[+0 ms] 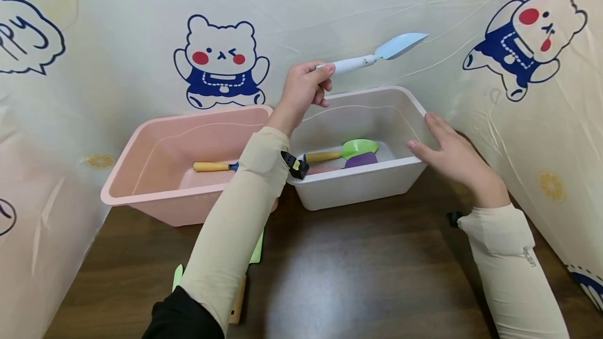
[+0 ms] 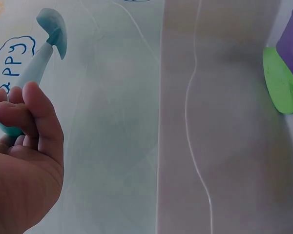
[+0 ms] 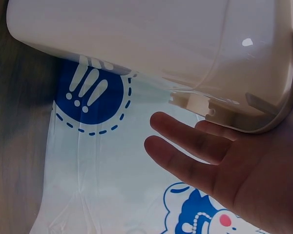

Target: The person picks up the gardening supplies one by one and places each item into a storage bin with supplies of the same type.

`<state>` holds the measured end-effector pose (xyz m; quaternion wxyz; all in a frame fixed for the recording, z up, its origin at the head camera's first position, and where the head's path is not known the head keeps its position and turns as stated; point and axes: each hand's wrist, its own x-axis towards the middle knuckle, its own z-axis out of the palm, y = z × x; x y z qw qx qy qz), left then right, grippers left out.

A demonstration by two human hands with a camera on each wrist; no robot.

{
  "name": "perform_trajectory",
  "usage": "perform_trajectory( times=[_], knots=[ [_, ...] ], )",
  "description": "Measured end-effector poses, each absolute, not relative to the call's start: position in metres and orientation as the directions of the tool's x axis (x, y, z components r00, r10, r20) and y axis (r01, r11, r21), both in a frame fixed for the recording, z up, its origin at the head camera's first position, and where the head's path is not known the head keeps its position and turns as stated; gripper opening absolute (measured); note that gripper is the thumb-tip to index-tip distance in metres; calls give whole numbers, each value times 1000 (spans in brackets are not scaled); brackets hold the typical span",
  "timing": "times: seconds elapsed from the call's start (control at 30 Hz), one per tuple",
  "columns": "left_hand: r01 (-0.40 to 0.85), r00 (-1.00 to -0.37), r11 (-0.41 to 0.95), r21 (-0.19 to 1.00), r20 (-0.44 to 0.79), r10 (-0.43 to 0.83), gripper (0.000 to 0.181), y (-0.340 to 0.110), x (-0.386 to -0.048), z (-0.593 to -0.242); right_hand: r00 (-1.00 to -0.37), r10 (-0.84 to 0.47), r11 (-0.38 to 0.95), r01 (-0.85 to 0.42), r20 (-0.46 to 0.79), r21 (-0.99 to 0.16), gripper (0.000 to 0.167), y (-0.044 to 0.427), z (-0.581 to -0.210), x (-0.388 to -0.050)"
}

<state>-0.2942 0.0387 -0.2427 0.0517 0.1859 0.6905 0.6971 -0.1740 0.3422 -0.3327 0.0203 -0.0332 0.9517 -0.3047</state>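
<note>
My left hand (image 1: 303,90) grips a small garden trowel (image 1: 400,46) by its pale handle, the light blue blade pointing right, raised above the far rim of a white bin (image 1: 358,187). In the left wrist view the curled fingers (image 2: 46,119) wrap the handle of that trowel (image 2: 34,68). At the bin's right end rests my right hand (image 1: 457,158), thumb over the rim and fingers on the outer side. The right wrist view has these fingers (image 3: 185,161) fairly straight beside the bin's outer wall (image 3: 151,39). Inside the bin lie a green trowel (image 1: 359,148) and a purple tool (image 1: 361,159).
Left of the white bin stands a pink bin (image 1: 165,198), holding a tool with a yellow handle (image 1: 212,166). On the dark wooden table (image 1: 358,266), green items (image 1: 257,249) and a wooden handle (image 1: 237,302) are partly hidden under my left arm. A bear-printed cloth (image 1: 141,41) hangs behind.
</note>
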Motion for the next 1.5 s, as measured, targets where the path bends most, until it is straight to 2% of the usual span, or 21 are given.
perform_trajectory(
  times=[0.43, 0.57, 0.73, 0.9, 1.07, 1.23, 1.37, 1.5],
  knots=[
    [62, -946, -176, 983, 114, 303, 24, 34, -310, -274, -994, -102, 815, -103, 34, -570, 90, 345, -337, -179],
    [142, -917, -77, 987, 161, 365, 24, 42, -305, -274, -994, -102, 812, -112, 49, -572, 89, 348, -335, -179],
    [207, -899, 83, 975, 156, 409, 23, 46, -302, -275, -994, -104, 807, -111, 46, -580, 88, 348, -332, -178],
    [156, -897, 240, 958, 35, 441, 24, 43, -305, -285, -992, -115, 802, -122, 50, -584, 87, 347, -334, -177],
    [119, -849, 357, 927, -92, 520, 22, 42, -305, -292, -992, -113, 801, -119, 47, -586, 87, 347, -335, -174],
    [96, -804, 392, 915, -161, 572, 22, 42, -303, -293, -994, -103, 811, -100, 27, -577, 89, 345, -334, -173],
    [74, -812, 372, 925, -161, 562, 20, 41, -303, -293, -995, -100, 816, -93, 19, -571, 90, 344, -334, -174],
    [40, -824, 291, 956, -133, 550, 18, 41, -303, -294, -995, -102, 815, -92, 15, -573, 90, 344, -334, -175]
  ],
)
